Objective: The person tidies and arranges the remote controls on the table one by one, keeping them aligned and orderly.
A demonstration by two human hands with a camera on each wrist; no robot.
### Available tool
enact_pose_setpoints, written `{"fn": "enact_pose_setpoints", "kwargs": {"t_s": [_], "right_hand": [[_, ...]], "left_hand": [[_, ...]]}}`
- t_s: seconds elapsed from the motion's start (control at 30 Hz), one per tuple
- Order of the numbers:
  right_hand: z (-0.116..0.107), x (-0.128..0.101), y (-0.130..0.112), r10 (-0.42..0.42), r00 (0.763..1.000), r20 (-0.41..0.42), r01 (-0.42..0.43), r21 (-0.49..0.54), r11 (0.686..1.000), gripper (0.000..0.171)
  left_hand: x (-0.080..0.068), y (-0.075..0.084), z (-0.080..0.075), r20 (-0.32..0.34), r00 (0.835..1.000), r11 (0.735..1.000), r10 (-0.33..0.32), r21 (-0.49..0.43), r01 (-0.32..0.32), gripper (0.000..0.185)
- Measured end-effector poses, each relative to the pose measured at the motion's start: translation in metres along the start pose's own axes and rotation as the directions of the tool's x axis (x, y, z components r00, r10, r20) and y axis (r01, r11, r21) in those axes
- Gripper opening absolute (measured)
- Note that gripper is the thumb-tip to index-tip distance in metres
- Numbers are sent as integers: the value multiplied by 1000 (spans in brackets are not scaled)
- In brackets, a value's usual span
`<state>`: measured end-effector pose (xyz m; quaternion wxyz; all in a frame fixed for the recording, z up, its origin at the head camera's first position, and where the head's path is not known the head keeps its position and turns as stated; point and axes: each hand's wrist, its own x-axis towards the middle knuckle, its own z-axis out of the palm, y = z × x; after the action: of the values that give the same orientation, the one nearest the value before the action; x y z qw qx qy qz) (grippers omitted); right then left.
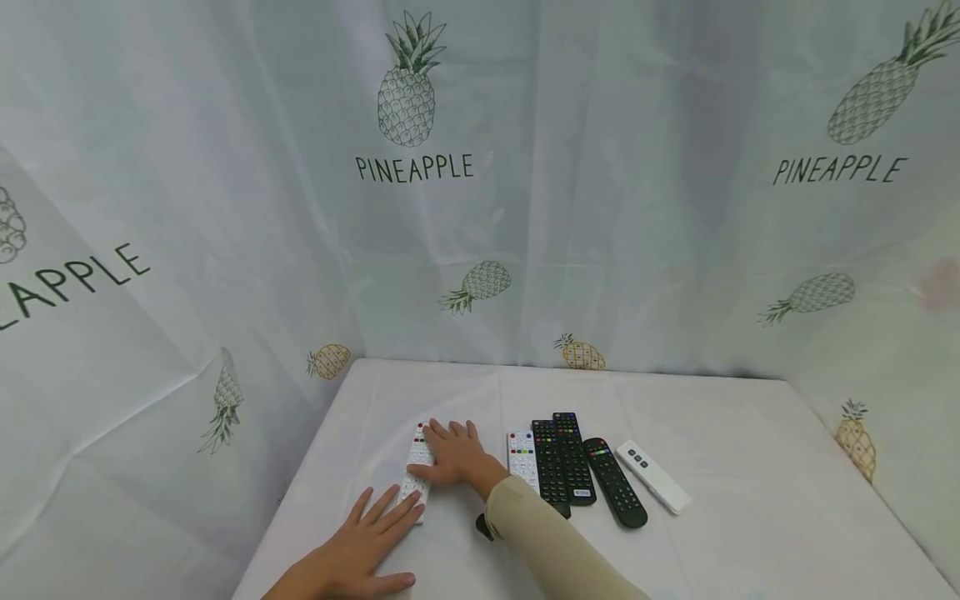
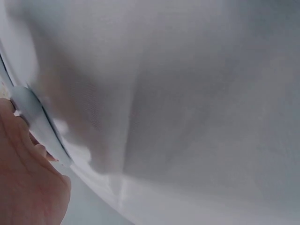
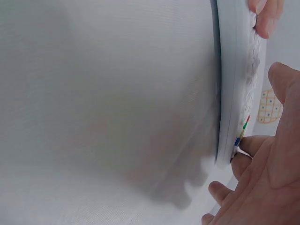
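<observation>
A white remote control (image 1: 420, 452) lies lengthwise on the left part of the table, its buttons facing up. My right hand (image 1: 454, 457) reaches over it from the right with fingers spread; fingertips touch its far end and the thumb lies across its middle. Nearer me, my left hand (image 1: 367, 546) is spread flat, its fingertips on the remote's near end. In the right wrist view, the remote (image 3: 233, 79) shows side-on, with fingertips beside its coloured buttons. The left wrist view catches the remote's end (image 2: 35, 115) past the palm.
Right of the hands lie a second white remote (image 1: 522, 458), black remotes (image 1: 551, 467) (image 1: 576, 467) (image 1: 615, 483) and a slim white remote (image 1: 654, 477). A small black object (image 1: 483, 527) is partly hidden by the right sleeve. Pineapple-print curtains (image 1: 600, 208) surround the white table (image 1: 765, 500).
</observation>
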<state>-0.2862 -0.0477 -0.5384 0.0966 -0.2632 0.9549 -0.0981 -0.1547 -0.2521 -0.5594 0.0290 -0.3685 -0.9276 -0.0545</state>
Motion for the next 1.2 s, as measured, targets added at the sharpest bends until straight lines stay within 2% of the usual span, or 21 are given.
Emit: {"fn": "enact_pose_setpoints", "kwargs": {"t_s": [0.13,0.33,0.57,0.77,0.93,1.2], "right_hand": [[-3,4,-5,5,1000,6,-5,7,1000,84],[-2,11,-16,15,1000,15,-16,41,999,84],[7,18,-17,41,999,6,-41,54,998,84],[0,17,-18,34,999,-4,-33,58,998,83],[-2,19,-19,28,1000,-3,-28,60,998,81],[0,20,-18,53,999,-11,-52,59,997,82]], "left_hand": [[-1,-1,-2,15,999,998,-30,-48,31,79],[-6,-6,-6,6,998,996,-66,-59,66,80],[-9,-8,-11,-22,998,998,-52,-31,51,79],[-8,-11,-16,-51,997,998,-55,-35,53,76],[-7,-14,-15,-65,996,999,-53,-13,52,76],[-7,-20,-8,-20,997,994,-80,-70,79,75]]}}
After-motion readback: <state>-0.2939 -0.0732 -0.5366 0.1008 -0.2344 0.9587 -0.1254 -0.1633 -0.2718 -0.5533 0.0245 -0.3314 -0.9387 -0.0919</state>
